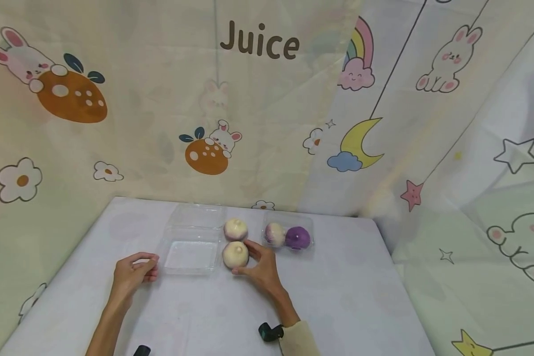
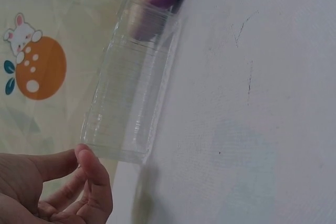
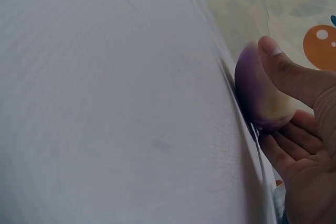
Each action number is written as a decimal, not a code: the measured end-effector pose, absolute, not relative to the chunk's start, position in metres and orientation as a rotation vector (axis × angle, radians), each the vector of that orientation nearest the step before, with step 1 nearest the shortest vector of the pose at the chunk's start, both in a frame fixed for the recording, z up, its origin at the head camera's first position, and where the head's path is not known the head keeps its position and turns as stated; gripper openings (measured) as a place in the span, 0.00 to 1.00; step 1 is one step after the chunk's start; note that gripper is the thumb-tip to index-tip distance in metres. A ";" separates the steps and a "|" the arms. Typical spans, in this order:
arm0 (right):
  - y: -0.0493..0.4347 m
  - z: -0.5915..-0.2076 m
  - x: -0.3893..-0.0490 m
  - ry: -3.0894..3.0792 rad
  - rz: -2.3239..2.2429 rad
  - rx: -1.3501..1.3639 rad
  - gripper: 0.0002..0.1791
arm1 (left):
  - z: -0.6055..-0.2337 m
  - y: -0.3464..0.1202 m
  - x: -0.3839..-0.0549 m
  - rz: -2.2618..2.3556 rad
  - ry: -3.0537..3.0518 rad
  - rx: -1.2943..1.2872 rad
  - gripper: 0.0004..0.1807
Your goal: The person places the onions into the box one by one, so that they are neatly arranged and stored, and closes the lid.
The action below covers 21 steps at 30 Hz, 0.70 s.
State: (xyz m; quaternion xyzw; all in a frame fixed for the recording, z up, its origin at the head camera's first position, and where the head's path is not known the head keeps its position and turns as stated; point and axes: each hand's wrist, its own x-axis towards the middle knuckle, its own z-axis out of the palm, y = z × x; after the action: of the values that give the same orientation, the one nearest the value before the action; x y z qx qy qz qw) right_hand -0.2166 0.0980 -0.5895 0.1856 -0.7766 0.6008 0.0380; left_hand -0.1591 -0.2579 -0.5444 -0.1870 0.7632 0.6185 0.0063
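Note:
An open clear plastic clamshell box (image 1: 191,257) lies on the table with its lid tilted back. At its left edge, my left hand (image 1: 135,274) pinches the rim between thumb and fingertip, seen close in the left wrist view at the box's corner (image 2: 118,153). Two pale turnips with purple flushes stand just right of the box, the far turnip (image 1: 236,230) behind the near turnip (image 1: 235,254). My right hand (image 1: 263,269) has its thumb and fingers curved round the near one. In the right wrist view this turnip (image 3: 262,90) shows its purple side against the table.
Behind the right hand sits a second clear box (image 1: 309,220) holding a turnip (image 1: 274,234) and a deep purple round vegetable (image 1: 297,238). A printed cloth (image 1: 160,148) hangs at the table's back edge. The table (image 1: 338,296) has a white cover.

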 end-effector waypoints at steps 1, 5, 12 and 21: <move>0.098 -0.590 -0.217 -2.382 1.846 0.568 0.47 | -0.544 -0.258 -0.159 1.932 2.391 -0.584 0.20; 0.097 -0.592 -0.218 -2.377 1.846 0.561 0.46 | -0.544 -0.257 -0.158 1.934 2.395 -0.582 0.20; 0.096 -0.591 -0.219 -2.392 1.834 0.548 0.44 | -0.542 -0.256 -0.157 1.930 2.404 -0.584 0.20; 0.096 -0.591 -0.218 -2.378 1.915 0.510 0.43 | -0.542 -0.256 -0.157 1.936 2.392 -0.591 0.20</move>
State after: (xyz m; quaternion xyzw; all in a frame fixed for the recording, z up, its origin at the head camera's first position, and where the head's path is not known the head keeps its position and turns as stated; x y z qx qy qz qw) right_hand -0.2175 0.0962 -0.5914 0.1648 -0.7680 0.6184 0.0228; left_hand -0.1570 -0.2560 -0.5420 -0.1888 0.7633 0.6178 0.0042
